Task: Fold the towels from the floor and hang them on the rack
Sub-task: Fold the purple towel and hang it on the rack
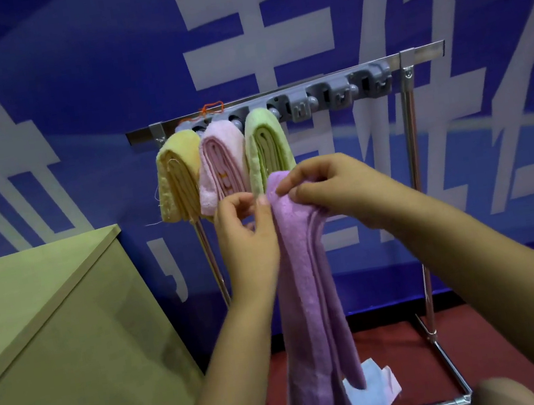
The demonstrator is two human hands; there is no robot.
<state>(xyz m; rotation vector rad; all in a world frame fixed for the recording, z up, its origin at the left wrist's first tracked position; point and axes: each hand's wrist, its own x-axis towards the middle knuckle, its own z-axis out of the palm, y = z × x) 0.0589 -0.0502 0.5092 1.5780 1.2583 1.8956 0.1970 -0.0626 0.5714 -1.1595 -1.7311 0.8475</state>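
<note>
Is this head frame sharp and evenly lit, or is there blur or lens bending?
Head view: the hung towels are fairly crisp; the purple towel smears toward its lower end; the rack bar and the cabinet edge bow from the wide lens; light is soft and even, without glare.

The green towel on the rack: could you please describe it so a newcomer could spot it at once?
Find the metal rack before the blue wall. Three folded towels hang at its left end; the green towel is the rightmost, beside the pink towel, with the yellow towel farthest left. It alone is green, just above the hand-held purple towel.
</note>
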